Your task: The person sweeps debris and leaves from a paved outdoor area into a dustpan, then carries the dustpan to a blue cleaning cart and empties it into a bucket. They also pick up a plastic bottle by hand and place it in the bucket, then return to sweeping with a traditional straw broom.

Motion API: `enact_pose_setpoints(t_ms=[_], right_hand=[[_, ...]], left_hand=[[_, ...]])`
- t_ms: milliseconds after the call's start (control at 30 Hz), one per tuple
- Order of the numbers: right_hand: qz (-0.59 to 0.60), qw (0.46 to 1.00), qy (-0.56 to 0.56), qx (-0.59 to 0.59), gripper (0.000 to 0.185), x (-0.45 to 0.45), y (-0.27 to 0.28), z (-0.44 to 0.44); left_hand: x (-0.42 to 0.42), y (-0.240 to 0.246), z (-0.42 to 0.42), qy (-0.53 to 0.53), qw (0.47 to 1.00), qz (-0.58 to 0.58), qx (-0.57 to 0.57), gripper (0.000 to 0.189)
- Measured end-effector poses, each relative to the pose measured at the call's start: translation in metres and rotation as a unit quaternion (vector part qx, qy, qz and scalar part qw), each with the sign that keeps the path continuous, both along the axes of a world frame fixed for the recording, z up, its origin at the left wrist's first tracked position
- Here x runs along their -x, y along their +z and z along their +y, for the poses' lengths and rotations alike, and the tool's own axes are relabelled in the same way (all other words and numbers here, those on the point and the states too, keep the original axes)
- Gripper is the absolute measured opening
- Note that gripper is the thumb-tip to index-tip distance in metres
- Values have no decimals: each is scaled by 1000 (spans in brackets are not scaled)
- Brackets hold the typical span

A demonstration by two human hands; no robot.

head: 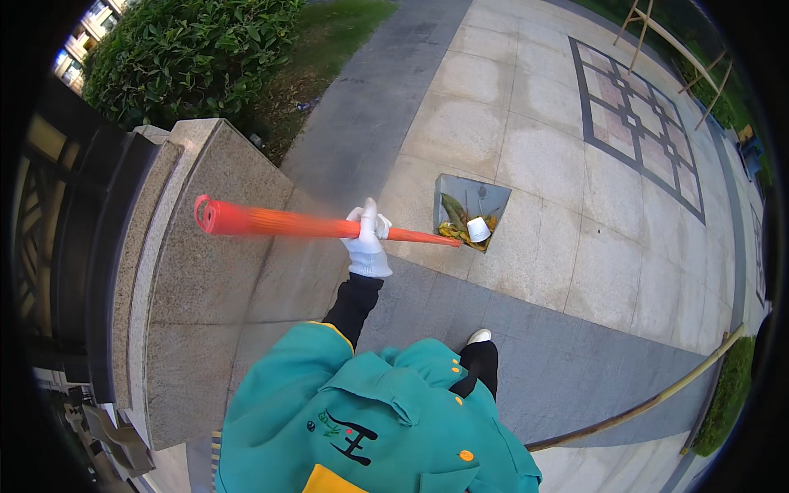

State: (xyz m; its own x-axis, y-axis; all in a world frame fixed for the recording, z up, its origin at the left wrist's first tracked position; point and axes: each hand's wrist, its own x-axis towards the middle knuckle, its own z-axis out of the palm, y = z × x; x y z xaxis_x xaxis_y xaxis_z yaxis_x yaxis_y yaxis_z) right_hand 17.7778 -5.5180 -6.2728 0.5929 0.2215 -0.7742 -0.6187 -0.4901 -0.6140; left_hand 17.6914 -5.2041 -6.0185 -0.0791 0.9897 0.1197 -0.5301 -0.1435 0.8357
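My left hand [366,243], in a white knit glove, is wrapped around the red-orange pole [290,223] of a long-handled dustpan. One end of the pole, with a hanging loop, rises towards the left and is blurred. The other end runs down to the grey dustpan [449,180] on the paving. Inside the pan lie a white cup [478,230], a large green-brown leaf [453,211] and several yellowed leaves [453,233]. My right hand is out of view. A bamboo pole [641,407] extends from beside my jacket's right side; its lower end is hidden behind the jacket.
A granite plinth [203,265] stands close on the left, below a leafy hedge [191,55]. Pale stone paving [548,240] with dark grey bands [431,296] spreads ahead. Wooden tree props [672,46] stand far right. My shoe [479,336] shows below.
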Motion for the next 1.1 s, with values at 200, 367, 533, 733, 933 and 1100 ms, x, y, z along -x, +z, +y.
enact_pose_setpoints(t_ms=[200,367,533,733,933,1100], right_hand=[[-44,998,27,23,26,-167,-23,14],[-130,987,-22,90,26,-340,1,-60],[-191,973,-53,118,27,-495,50,-21],[-321,934,91,129,27,-543,97,102],[-279,931,217,92,28,-550,105,251],[-229,926,297,29,29,-562,90,376]], left_hand=[[-38,36,60,206,978,13,-22,42],[-36,38,72,256,965,65,10,41],[-39,41,122,356,929,99,2,43],[-20,19,160,462,877,83,97,38],[1,4,207,523,837,102,124,42],[3,26,246,543,827,106,98,43]])
